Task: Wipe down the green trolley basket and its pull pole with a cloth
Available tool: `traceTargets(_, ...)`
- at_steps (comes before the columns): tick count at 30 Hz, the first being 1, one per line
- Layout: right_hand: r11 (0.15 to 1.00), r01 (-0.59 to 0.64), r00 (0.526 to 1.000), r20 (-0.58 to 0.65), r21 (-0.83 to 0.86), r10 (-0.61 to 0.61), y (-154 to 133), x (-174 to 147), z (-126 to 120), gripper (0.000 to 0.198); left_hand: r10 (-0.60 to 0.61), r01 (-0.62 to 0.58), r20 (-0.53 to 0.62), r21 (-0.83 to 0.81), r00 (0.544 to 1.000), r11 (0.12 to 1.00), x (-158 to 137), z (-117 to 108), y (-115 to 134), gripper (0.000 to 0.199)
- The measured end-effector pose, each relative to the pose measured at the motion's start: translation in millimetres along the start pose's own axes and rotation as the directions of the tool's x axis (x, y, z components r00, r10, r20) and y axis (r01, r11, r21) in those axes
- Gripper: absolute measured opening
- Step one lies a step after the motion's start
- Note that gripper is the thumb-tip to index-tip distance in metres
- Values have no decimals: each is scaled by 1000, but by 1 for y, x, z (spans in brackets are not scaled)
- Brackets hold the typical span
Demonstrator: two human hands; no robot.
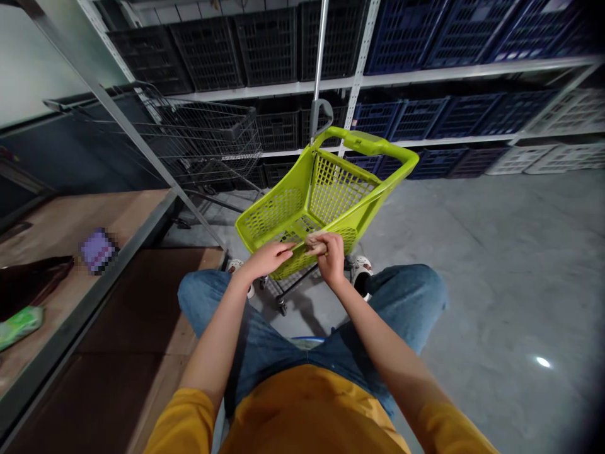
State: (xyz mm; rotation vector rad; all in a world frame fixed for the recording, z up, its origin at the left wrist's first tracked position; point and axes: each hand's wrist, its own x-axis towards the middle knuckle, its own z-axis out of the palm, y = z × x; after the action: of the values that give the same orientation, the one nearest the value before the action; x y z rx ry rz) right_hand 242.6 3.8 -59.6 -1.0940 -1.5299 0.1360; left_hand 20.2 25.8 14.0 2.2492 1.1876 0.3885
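A lime-green plastic shopping cart point(276, 217) with mesh walls stands on small wheels right before my knees, its handle on the far side. My left hand point(270, 258) is at the near rim, fingers over the edge and thumb on the outside, gripping it. Just to the right, my right hand point(331, 255) is closed around a crumpled beige cloth point(314, 244) and presses it against the same rim. Part of the cloth is hidden by the fingers. Through the mesh, the cart's inside shows no goods.
A metal-framed shelf with wooden boards point(132, 217) borders my left, holding a green packet point(21, 328) and a blurred purple item point(98, 251). A grey wire shopping cart point(208, 132) stands behind. Racks with black crates point(267, 47) and blue crates point(406, 38) line the back.
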Motion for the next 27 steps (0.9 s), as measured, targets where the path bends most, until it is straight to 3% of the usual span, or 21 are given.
traceTargets(3,999,-17,999,48,-32,19,13,-12,8,37,-38,39,-39,50,999,998,12,4,11,41)
traceTargets(8,992,-76,972,216,-98,95,51,-89,30,32,-36,26,-174,-57,984,998,33,18,22,37)
traceTargets(11,989,-102,966,227,-107,124,63,-113,36,28,-69,53,-246,-73,967,996,40,27,22,33)
traceTargets(14,985,-140,971,179,-98,156,64,-100,34,29,-62,50,-288,-50,956,998,41,32,18,28)
traceTargets(17,985,-155,979,121,-75,163,53,-61,23,32,-60,50,-305,-40,950,998,40,33,14,27)
traceTargets(23,998,-44,998,-53,-37,42,17,20,-6,32,-89,88,-309,-18,947,996,41,30,8,27)
traceTargets(27,997,-8,1000,24,-77,10,24,13,5,41,-76,80,-314,0,947,997,38,25,4,28)
